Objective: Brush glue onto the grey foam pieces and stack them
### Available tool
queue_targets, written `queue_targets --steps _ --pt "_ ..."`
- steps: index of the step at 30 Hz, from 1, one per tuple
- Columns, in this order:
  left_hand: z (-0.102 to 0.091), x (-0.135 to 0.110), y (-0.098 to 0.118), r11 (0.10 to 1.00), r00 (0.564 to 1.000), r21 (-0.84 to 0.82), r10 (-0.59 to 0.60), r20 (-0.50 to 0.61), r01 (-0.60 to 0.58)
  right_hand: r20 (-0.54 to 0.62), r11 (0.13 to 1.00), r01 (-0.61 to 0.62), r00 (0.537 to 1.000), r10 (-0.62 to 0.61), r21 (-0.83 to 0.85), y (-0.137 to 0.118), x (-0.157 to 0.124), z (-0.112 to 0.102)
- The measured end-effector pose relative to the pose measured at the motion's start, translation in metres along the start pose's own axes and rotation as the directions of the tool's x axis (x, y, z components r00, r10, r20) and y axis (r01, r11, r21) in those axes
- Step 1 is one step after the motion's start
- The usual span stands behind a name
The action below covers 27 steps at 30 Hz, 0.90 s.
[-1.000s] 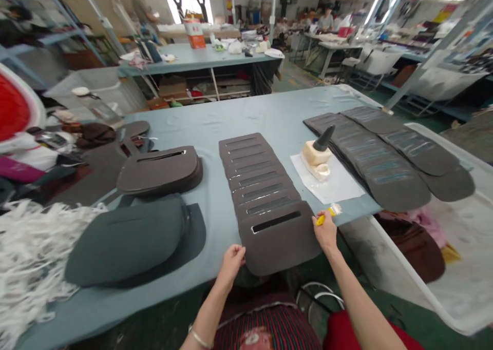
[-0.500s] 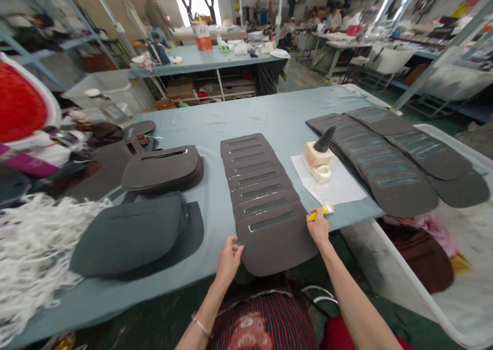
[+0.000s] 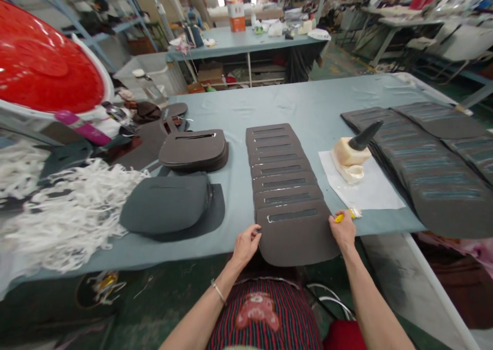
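Observation:
A row of overlapping dark grey slotted pieces [image 3: 283,178] runs down the middle of the blue-grey table [image 3: 300,103]. The nearest piece [image 3: 298,234] hangs over the table's front edge. My left hand [image 3: 246,245] pinches its left edge, fingers curled. My right hand [image 3: 342,229] presses its right edge and holds a small yellow-handled brush [image 3: 345,215], bristles pointing right. A cream glue bottle with a black nozzle [image 3: 352,150] sits on a white sheet [image 3: 370,188] just right of the row.
More dark pieces [image 3: 431,170] lie fanned out at the right. Two stacks of similar pieces [image 3: 192,147] [image 3: 167,206] sit at the left, beside white shredded strips [image 3: 57,211] and a red domed object [image 3: 42,65]. Other work tables stand behind.
The camera has turned left and down, so everything sits further right in view. Both hands stay on the nearest piece, which has slid slightly up onto the row.

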<state>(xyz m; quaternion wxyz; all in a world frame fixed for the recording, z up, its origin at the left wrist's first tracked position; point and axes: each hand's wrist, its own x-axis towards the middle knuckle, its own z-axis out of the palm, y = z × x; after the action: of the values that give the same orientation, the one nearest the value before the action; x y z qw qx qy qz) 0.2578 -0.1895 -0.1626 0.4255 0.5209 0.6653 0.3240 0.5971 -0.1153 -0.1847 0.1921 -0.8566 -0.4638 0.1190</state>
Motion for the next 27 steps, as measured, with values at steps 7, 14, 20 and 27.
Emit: queue_targets --steps 7,14,20,27 --pt "0.001 0.002 -0.002 1.000 1.000 0.024 0.011 0.006 -0.011 -0.028 1.000 0.013 1.000 -0.013 0.005 0.000 -0.001 0.000" --pt "0.002 0.005 -0.011 0.995 0.997 0.093 0.030 0.067 -0.036 -0.033 1.000 0.026 0.999 -0.027 -0.016 0.001 -0.002 -0.001" --pt "0.003 0.007 -0.016 0.982 0.994 0.179 0.041 0.103 -0.059 -0.034 0.999 0.043 0.998 -0.044 -0.029 0.001 -0.003 0.000" --pt "0.004 0.007 -0.015 0.977 0.994 0.208 0.033 0.107 -0.055 -0.016 0.997 0.071 0.997 -0.072 -0.017 0.001 -0.002 -0.001"
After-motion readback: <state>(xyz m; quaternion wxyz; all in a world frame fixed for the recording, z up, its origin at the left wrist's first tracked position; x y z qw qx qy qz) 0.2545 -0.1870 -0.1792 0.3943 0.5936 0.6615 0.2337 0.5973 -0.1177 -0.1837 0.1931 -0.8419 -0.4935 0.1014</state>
